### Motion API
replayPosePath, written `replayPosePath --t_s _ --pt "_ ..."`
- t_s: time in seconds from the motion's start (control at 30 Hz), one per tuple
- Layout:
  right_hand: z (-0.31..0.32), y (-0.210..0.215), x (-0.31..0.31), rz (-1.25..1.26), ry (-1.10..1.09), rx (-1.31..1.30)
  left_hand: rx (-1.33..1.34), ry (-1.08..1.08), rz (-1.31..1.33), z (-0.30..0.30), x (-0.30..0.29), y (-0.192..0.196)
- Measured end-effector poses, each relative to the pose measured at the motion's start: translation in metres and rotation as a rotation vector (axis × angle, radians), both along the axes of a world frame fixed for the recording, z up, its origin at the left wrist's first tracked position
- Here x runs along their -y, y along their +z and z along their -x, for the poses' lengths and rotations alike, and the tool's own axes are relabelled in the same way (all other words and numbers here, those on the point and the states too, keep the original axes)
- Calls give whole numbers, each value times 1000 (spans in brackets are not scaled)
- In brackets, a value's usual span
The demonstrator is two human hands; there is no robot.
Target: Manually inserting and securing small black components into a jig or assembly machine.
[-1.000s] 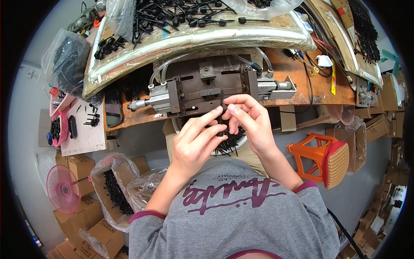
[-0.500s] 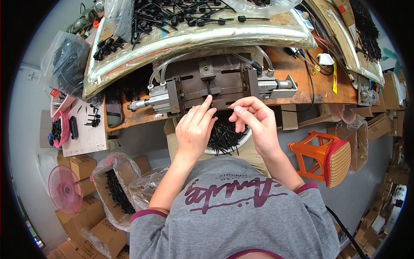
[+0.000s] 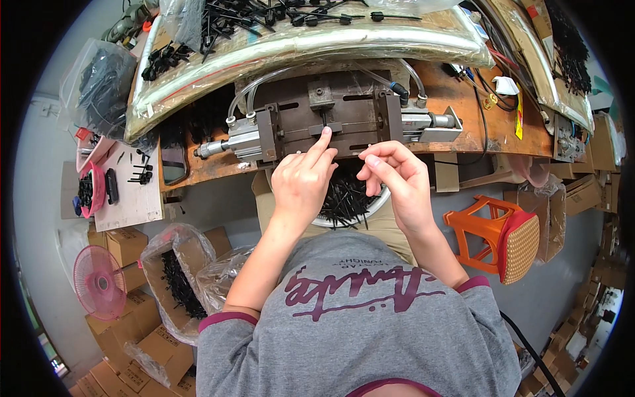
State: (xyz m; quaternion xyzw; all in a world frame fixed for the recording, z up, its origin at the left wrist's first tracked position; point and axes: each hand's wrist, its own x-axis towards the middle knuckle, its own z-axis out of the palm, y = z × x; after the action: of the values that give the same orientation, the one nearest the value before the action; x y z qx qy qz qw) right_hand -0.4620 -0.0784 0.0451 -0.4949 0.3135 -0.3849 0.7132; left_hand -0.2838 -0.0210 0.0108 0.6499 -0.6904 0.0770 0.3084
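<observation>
My left hand (image 3: 301, 185) reaches to a dark metal clamping fixture (image 3: 301, 132) on the bench. Its index finger is stretched out, the tip at a small block (image 3: 317, 130) in the fixture's middle, where a thin black part stands; the fingertip hides the contact. My right hand (image 3: 400, 178) hovers just in front of the fixture's right half, thumb and index finger pinched together. Whatever lies in the pinch is too small to make out. Below and between my hands, a white tub (image 3: 380, 202) full of thin black plastic parts (image 3: 344, 198) rests at my lap.
Air cylinders (image 3: 245, 144) with clear hoses flank the fixture. Behind it, a plastic-wrapped shelf (image 3: 291, 49) carries black parts. An orange stool (image 3: 473, 228) stands at right. At left are a pink fan (image 3: 100, 282), cartons and a lined box (image 3: 155, 264) of black parts.
My left index finger has moved slightly forward onto the block, and its other fingers have bent more. My right hand keeps its pinch, nearly in place. The view has shifted a little.
</observation>
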Motion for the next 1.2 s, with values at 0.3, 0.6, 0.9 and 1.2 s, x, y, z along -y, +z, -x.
replayPosePath --t_s 0.3,0.6,0.9,1.2 --pt "0 2 -1 5 -1 -27 -5 26 -25 1 0 4" --pt "1 2 -1 -1 -8 -42 -15 26 -24 2 1 4" --pt "4 1 -2 6 -17 -39 -17 30 -27 2 1 5" --pt "19 -5 0 20 -124 -44 -30 13 -7 -2 1 1"
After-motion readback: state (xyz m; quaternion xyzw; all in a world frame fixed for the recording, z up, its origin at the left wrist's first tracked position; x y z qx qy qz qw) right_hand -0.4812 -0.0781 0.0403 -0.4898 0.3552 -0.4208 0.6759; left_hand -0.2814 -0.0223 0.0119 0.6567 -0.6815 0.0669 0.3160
